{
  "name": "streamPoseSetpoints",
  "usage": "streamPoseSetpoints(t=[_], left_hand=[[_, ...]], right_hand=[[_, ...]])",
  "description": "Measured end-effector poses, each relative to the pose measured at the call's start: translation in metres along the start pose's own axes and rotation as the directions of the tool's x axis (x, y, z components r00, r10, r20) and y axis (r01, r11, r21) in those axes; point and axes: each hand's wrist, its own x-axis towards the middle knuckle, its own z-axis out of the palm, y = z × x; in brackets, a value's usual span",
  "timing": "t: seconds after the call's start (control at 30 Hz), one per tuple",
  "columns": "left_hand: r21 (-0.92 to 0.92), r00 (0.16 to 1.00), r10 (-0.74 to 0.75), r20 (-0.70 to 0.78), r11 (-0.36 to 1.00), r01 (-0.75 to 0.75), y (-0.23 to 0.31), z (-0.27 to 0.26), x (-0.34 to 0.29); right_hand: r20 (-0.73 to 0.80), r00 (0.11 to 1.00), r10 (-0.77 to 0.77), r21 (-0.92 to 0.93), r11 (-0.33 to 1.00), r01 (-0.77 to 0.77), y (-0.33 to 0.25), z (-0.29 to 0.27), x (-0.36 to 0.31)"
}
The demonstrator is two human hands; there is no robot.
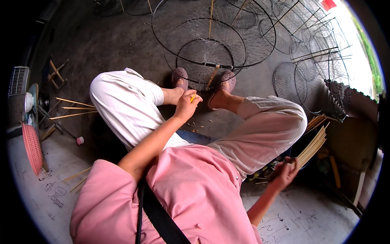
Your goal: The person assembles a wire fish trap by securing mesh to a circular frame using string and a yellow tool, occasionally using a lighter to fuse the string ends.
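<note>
My left hand (188,106) is closed above the gap between my shins, with a small yellow object (193,98) showing at the fingers; its kind cannot be made out. Low at my right side, my right hand (284,175) grips the lower end of a bundle of thin bamboo sticks (312,149), which fans up and to the right. In front of my feet stands a round net cage (211,53) with black hoops and wire-like mesh. A short bamboo piece (213,77) stands at its near hoop, between my shoes.
More hooped net cages (313,73) crowd the far right. Other bamboo sticks (319,121) lie beyond my right knee, and several sticks (77,107) jut out by my left knee. A pink basket (32,148) stands at far left. Small offcuts (196,125) litter the floor.
</note>
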Motion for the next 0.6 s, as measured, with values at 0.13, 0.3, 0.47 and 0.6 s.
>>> streamPoseSetpoints(t=[0.13,0.3,0.47,0.6], left_hand=[[-0.132,0.982,-0.185,0.051,0.973,0.19,0.05,-0.024,-0.044],[-0.754,0.955,-0.287,0.076,0.61,0.243,0.146,-0.078,-0.079],[-0.933,0.937,-0.209,0.28,0.169,0.316,0.253,-0.073,-0.149],[-0.913,0.953,-0.012,0.303,0.284,0.294,0.314,-0.096,-0.18]], right_hand=[[-0.095,0.974,0.206,-0.604,0.766,-0.221,0.19,-0.105,-0.03],[0.093,0.989,-0.116,-0.55,0.822,0.149,0.1,-0.061,-0.067],[0.716,0.677,-0.171,-0.321,0.781,0.536,-0.117,0.088,-0.159],[0.909,0.413,0.056,-0.384,0.5,0.776,-0.152,0.15,-0.204]])
